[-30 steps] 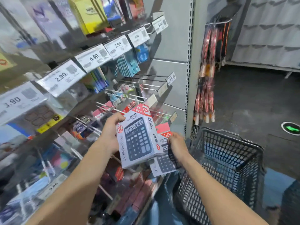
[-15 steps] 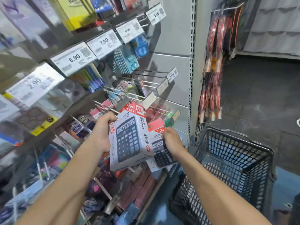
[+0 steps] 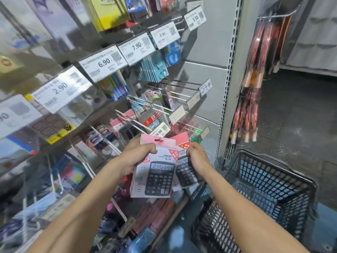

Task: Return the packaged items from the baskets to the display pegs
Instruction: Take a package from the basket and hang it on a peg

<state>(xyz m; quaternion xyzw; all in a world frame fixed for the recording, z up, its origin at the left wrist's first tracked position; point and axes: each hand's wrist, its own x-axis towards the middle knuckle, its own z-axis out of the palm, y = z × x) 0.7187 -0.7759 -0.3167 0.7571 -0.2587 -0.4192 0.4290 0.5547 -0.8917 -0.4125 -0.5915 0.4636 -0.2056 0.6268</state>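
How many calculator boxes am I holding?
2. The front white-and-pink calculator box in the left hand; the rear calculator box, partly behind it, in the right hand. Others may be hidden.

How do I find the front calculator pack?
Look left of the dark basket, just below the 28.90 price tag. The left hand grips the front calculator pack by its pink top. It overlaps the back calculator pack in the right hand and shows its whole keypad.
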